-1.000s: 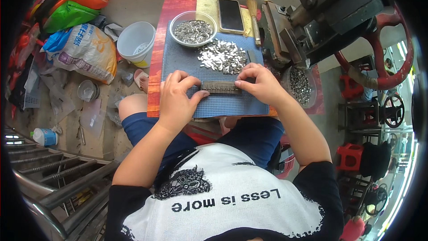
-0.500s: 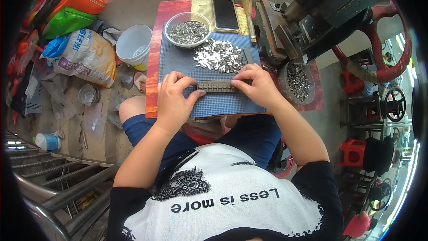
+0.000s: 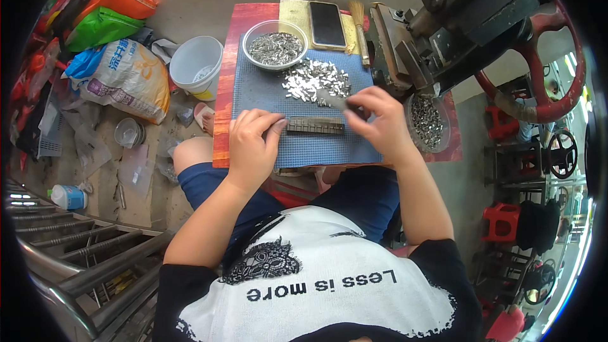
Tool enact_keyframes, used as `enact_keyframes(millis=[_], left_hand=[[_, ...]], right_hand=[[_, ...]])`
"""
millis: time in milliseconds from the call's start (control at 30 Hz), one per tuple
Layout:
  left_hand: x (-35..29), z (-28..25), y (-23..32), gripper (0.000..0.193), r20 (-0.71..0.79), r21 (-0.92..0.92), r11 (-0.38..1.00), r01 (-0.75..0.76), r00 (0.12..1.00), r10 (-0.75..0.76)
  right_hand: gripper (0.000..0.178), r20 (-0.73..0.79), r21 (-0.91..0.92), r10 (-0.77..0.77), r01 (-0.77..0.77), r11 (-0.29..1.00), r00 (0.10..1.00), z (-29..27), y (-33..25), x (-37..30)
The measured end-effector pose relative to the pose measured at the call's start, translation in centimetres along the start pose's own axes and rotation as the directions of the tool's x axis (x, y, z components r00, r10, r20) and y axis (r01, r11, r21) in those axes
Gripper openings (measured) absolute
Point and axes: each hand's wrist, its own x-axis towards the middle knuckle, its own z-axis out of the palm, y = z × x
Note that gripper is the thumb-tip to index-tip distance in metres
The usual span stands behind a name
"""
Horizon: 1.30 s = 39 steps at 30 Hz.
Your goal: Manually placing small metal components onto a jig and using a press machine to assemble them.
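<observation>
On the blue mat [image 3: 253, 93] lies a slotted dark metal block [image 3: 315, 126], long and narrow. My left hand [image 3: 253, 142] is closed at its left end, thumb and fingers together against it. Past the block's right end, my right hand [image 3: 383, 123] pinches a flat grey metal strip [image 3: 334, 99], smeared by motion. That strip reaches over the near edge of a pile of small shiny metal pins [image 3: 310, 81]. Behind the pile, a clear round bowl [image 3: 246, 49] holds many more pins.
A phone [image 3: 327, 24] lies on a yellow cloth [image 3: 290, 12], beside a small brush [image 3: 359, 31]. Right of the table [image 3: 223, 128] stand a press [image 3: 437, 50] with a red handwheel [image 3: 550, 111] and another tub of metal parts [image 3: 425, 123]. A white bucket [image 3: 196, 63] stands left.
My right hand has left the block's right end and taken up the grey strip that lay on the mat beside the pile. My left hand stays at the block. The view has shifted slightly.
</observation>
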Motion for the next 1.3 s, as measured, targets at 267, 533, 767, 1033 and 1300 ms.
enact_keyframes(millis=[267, 533, 767, 1033, 1300], left_hand=[[0.1, -0.1, 0.8, 0.016, 0.070, 0.089, 0.995, -0.035, 0.997, 0.029], [0.7, -0.3, 1.2, 0.018, 0.135, 0.114, 0.993, -0.007, 0.991, -0.008], [2.5, -1.2, 2.4, 0.025, 0.427, 0.129, 0.991, -0.045, 0.904, -0.015], [11.6, 4.7, 7.0, 0.109, 0.282, -0.210, 0.973, -0.095, 0.947, 0.154], [14.5, 15.9, 11.7, 0.142, 0.282, -0.359, 0.923, -0.137, 0.927, 0.247]], right_hand=[[0.023, 0.213, -0.027, -0.213, 0.223, 0.974, 0.954, 2.0, -0.9, 0.2], [0.024, 0.269, 0.011, -0.247, 0.253, 0.967, 0.931, 2.4, -0.9, 0.7], [0.023, 0.312, 0.022, -0.266, 0.273, 0.962, 0.912, 1.6, 0.1, 0.1], [0.023, -0.262, -0.214, -0.072, 0.015, 0.977, 0.962, -7.6, -1.0, 1.7], [0.029, -0.402, -0.325, 0.067, -0.211, 0.922, 0.913, -10.3, 3.3, 2.6]])
